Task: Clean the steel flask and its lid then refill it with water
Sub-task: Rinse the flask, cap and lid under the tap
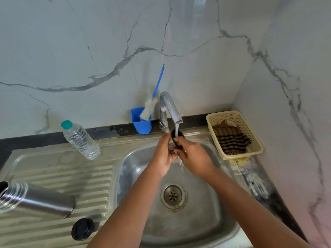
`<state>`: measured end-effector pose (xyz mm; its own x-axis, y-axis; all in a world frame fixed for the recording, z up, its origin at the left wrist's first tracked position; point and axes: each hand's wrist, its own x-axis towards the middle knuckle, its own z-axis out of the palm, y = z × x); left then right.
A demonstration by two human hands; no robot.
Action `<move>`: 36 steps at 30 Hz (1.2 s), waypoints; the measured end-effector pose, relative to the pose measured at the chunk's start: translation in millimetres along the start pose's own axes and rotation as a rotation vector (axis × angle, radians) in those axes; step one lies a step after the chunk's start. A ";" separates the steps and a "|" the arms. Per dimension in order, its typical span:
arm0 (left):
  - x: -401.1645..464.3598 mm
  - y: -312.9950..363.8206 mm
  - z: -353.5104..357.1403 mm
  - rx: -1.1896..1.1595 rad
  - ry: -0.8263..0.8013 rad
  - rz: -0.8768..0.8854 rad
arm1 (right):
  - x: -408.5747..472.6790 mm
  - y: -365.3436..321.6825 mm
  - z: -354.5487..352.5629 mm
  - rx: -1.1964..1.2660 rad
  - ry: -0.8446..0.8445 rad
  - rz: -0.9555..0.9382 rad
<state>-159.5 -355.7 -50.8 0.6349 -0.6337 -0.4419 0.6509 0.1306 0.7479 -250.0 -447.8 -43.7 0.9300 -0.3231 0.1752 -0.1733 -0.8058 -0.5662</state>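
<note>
The steel flask point(38, 200) lies on its side on the ribbed drainboard at the left, its open threaded mouth toward the left edge. A round black lid part point(82, 229) sits on the drainboard near the front. Over the basin, both hands hold a second small black round lid piece point(177, 135) under the running tap point(170, 108). My right hand point(193, 154) grips it from the right. My left hand point(163, 154) holds it from the left with fingers extended upward. Water streams onto the piece.
A steel sink basin point(215, 203) with a drain point(172, 195) lies below my hands. A plastic water bottle point(80, 139) stands behind the drainboard. A blue cup point(141, 123) holds a bottle brush point(149, 109). A cream basket point(234, 134) with a striped cloth sits right.
</note>
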 end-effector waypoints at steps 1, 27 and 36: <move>-0.9 1.9 -0.7 0.028 0.011 -0.039 | -3.3 5.7 -2.1 -0.119 -0.017 -0.090; 4.7 -19.7 -24.2 0.061 0.117 0.021 | 8.9 28.3 11.5 0.261 -0.024 0.281; 14.7 -13.4 -0.2 0.626 0.116 0.293 | 9.8 10.6 11.6 1.308 -0.066 0.987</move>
<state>-158.8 -366.6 -67.4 0.8107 -0.5493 -0.2026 0.1064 -0.2020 0.9736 -238.9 -453.8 -57.3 0.6493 -0.3790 -0.6593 -0.3292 0.6414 -0.6930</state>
